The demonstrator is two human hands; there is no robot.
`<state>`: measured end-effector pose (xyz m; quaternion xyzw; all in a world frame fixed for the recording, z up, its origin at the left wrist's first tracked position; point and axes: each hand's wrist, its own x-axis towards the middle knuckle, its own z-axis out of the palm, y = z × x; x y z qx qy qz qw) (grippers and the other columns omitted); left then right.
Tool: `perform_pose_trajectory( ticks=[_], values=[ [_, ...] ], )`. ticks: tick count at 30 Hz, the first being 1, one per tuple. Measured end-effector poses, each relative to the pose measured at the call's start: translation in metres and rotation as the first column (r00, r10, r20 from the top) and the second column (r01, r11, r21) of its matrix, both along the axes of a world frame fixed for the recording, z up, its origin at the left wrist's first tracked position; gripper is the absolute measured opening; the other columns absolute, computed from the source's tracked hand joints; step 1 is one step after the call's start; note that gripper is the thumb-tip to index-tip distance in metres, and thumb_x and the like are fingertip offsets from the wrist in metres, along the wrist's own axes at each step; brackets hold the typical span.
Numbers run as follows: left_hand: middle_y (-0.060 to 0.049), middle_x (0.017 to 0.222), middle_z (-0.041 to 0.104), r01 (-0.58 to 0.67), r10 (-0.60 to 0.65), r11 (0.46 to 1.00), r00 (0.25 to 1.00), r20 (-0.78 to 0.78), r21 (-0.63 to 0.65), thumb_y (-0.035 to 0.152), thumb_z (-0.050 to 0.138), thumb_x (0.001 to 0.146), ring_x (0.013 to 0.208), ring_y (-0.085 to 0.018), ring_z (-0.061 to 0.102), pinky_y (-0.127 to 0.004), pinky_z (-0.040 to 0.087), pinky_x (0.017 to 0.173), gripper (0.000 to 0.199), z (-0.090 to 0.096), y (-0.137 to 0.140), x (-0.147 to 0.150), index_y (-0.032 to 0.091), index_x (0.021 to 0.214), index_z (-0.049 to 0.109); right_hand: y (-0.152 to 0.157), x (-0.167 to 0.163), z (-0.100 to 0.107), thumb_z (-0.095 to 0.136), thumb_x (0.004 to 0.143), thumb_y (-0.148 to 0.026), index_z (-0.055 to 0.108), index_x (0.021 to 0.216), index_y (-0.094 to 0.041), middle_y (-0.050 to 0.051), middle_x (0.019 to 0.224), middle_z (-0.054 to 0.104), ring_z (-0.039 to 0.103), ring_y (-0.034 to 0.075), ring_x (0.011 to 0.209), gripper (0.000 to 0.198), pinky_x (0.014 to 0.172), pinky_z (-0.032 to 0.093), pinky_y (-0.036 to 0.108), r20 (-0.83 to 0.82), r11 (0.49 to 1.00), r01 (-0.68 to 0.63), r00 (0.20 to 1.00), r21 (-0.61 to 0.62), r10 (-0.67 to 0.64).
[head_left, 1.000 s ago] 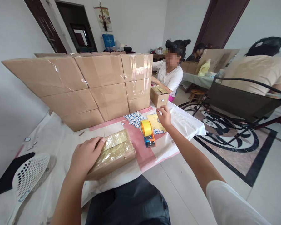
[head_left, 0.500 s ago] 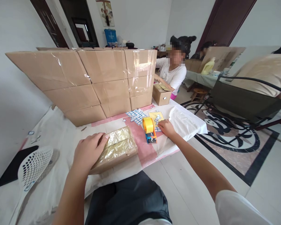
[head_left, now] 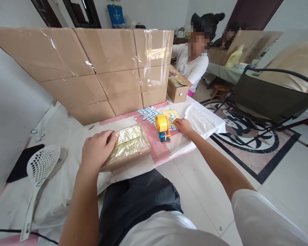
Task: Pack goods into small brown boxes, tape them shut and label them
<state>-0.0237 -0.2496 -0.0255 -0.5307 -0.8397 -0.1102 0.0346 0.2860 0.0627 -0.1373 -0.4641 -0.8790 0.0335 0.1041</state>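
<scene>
My left hand (head_left: 99, 147) grips the left end of a small cardboard box (head_left: 127, 162), with the thumb on its top. Shiny clear tape covers the top of this box, which lies at the table's near edge. My right hand (head_left: 184, 127) is at the edge of a yellow sheet (head_left: 169, 113) bearing small white pieces; its fingertips are pinched together, and what lies between them is too small to make out. Between the two hands stands a tape dispenser (head_left: 165, 136) with a roll of yellow tape (head_left: 161, 122).
Taped cardboard boxes (head_left: 107, 51) form a wall at the back. Behind an opened box (head_left: 178, 90) sits a person in a white shirt (head_left: 192, 65). On the left lie a white perforated skimmer (head_left: 42, 167) and a black flat item (head_left: 19, 167). A folding chair (head_left: 274, 92) stands right.
The view has tilted down, so everything sits higher. My left hand stays on the box. My right hand stays by the yellow sheet, its fingertips moved slightly over it.
</scene>
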Motion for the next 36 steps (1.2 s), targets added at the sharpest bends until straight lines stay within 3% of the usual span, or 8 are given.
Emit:
perform_pose_trajectory(
  ticks=[9,17,23,29,33,36],
  values=[
    [-0.004,0.119,0.075,0.012,-0.012,1.0,1.0,-0.012,0.013,0.05,0.027,0.103,0.111,-0.03,0.065,-0.044,0.039,0.088,0.043,-0.002,0.0,-0.002,0.028,0.103,0.064,0.004,0.002,-0.001,0.042,0.105,-0.041,0.069,0.11,-0.022,0.011,0.098,0.077,0.066,0.027,0.088,0.034,0.064,0.032,0.029,0.06,1.0,0.001,0.998,-0.017,0.0],
    [-0.006,0.119,0.075,0.038,-0.036,0.998,0.999,-0.036,0.05,0.05,0.028,0.103,0.112,-0.03,0.065,-0.043,0.04,0.09,0.046,-0.002,-0.004,0.0,0.027,0.108,0.067,0.009,-0.001,0.001,0.038,0.107,-0.031,0.065,0.112,-0.02,0.011,0.096,0.078,0.068,0.026,0.082,0.029,0.066,0.038,0.03,0.064,1.0,0.005,0.998,-0.021,-0.003],
    [-0.007,0.117,0.076,0.053,-0.051,0.996,0.998,-0.032,0.068,0.048,0.03,0.102,0.109,-0.03,0.065,-0.044,0.042,0.089,0.045,0.0,-0.007,0.003,0.026,0.105,0.068,-0.002,0.001,0.0,0.038,0.106,-0.033,0.065,0.109,-0.02,0.011,0.09,0.077,0.068,0.025,0.08,0.029,0.065,0.041,0.029,0.052,1.0,-0.015,0.999,-0.005,0.015],
    [-0.007,0.114,0.076,0.078,-0.076,0.994,0.997,-0.025,0.08,0.047,0.031,0.102,0.107,-0.03,0.066,-0.043,0.042,0.091,0.042,-0.001,-0.009,0.003,0.027,0.101,0.068,-0.022,0.006,-0.006,0.041,0.104,-0.026,0.065,0.113,-0.017,0.014,0.116,0.076,0.068,0.028,0.095,0.027,0.08,0.047,0.034,0.031,0.995,-0.088,0.996,0.055,0.087],
    [-0.007,0.116,0.076,0.084,-0.082,0.993,0.996,-0.032,0.081,0.047,0.031,0.102,0.108,-0.03,0.066,-0.043,0.042,0.089,0.042,0.0,-0.009,0.004,0.027,0.103,0.068,-0.028,0.007,-0.009,0.037,0.105,-0.024,0.065,0.119,-0.016,0.016,0.146,0.062,0.062,0.032,0.116,0.032,0.091,0.046,0.04,0.013,0.984,-0.146,0.989,0.102,0.145],
    [-0.006,0.118,0.075,0.081,-0.078,0.995,0.996,-0.036,0.066,0.048,0.03,0.102,0.11,-0.03,0.066,-0.043,0.042,0.09,0.043,0.0,-0.008,0.004,0.027,0.106,0.068,-0.028,0.008,-0.011,0.037,0.106,-0.024,0.066,0.118,-0.017,0.016,0.137,0.067,0.062,0.03,0.113,0.032,0.094,0.045,0.039,-0.002,0.978,-0.179,0.984,0.106,0.181]
  ],
)
